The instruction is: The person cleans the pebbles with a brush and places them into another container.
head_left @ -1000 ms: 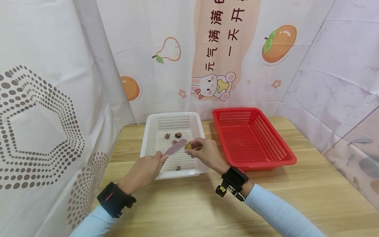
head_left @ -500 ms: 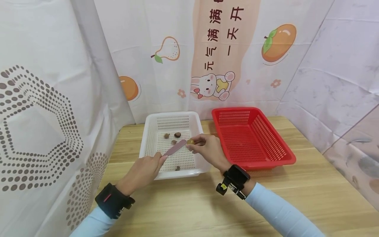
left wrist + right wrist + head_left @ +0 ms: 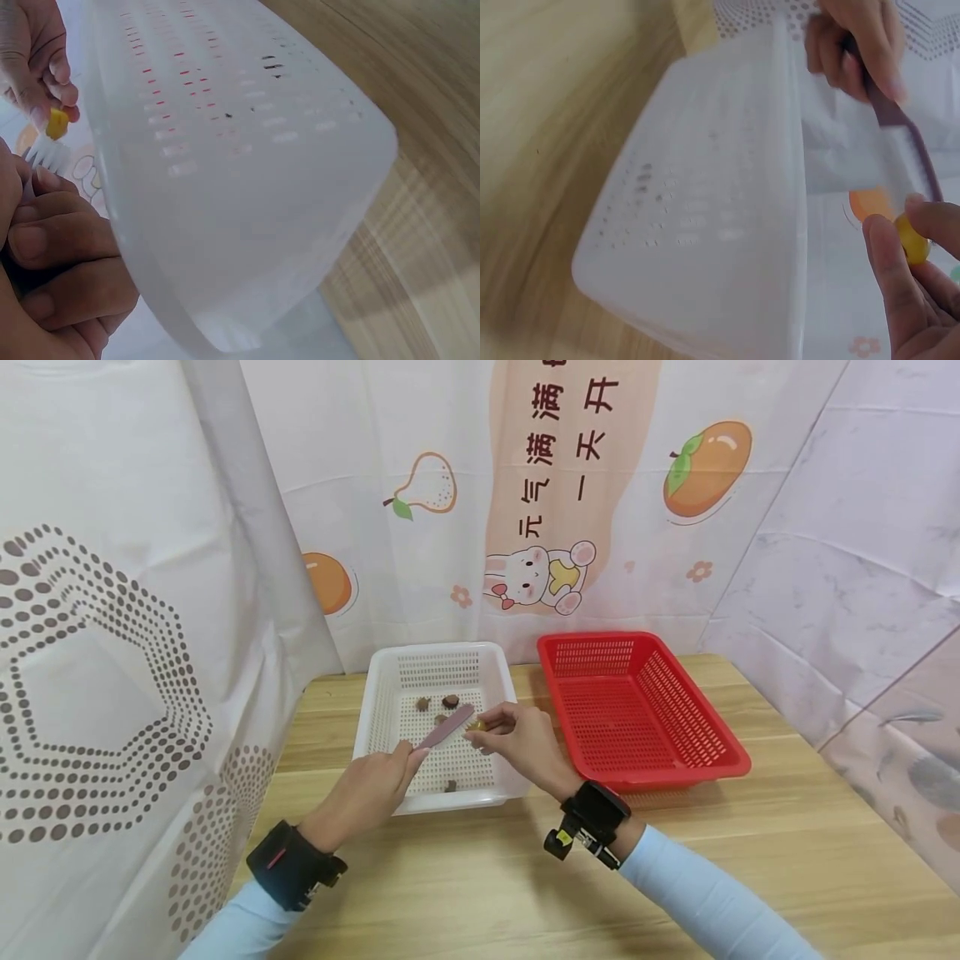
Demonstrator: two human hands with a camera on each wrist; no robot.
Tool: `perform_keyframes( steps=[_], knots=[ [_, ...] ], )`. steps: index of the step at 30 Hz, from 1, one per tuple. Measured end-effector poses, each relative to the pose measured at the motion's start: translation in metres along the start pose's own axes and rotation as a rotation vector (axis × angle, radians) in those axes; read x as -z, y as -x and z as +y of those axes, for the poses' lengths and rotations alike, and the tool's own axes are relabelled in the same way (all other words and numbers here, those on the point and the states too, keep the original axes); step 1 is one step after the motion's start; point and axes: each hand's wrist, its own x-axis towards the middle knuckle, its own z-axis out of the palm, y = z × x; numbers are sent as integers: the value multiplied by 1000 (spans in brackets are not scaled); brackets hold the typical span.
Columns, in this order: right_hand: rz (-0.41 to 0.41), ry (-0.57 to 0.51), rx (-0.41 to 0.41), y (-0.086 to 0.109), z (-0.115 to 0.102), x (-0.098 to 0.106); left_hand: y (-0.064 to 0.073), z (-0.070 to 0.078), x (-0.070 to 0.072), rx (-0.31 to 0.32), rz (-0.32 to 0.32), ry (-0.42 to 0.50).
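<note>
A brush (image 3: 447, 727) with a mauve handle and white bristles (image 3: 51, 154) is gripped by my left hand (image 3: 372, 783), its head angled up to the right. My right hand (image 3: 522, 741) pinches a small rounded yellow piece (image 3: 912, 238) between thumb and fingertips; its exact kind is unclear. Bristles and yellow piece meet in the left wrist view. Both hands are above a white perforated basket (image 3: 450, 800). On its floor lie several small brown pieces, among them a dark one (image 3: 450, 701) and a lighter one (image 3: 423, 703); they look like shells.
A red perforated basket (image 3: 558, 727) stands to the right of the white one, with nothing visible inside. Both rest on a wood-grain table (image 3: 465, 885). A printed curtain (image 3: 420, 577) hangs behind, and more curtains flank both sides.
The brush head has tilted from showing its broad back to a narrower face. The yellow piece and right fingertips have shifted slightly left and down. Both grips stay the same.
</note>
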Motion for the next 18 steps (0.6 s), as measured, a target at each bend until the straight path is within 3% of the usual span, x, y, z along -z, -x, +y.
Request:
perform_keyframes(
  steps=[6, 12, 18],
  knots=[
    [31, -9, -54, -3, 2, 4, 1, -2, -2, 14, -6, 8],
    [-23, -15, 9, 2, 4, -5, -3, -1, -4, -20, 20, 6],
    [2, -44, -16, 1, 2, 2, 1, -5, -1, 24, -11, 0]
  ],
)
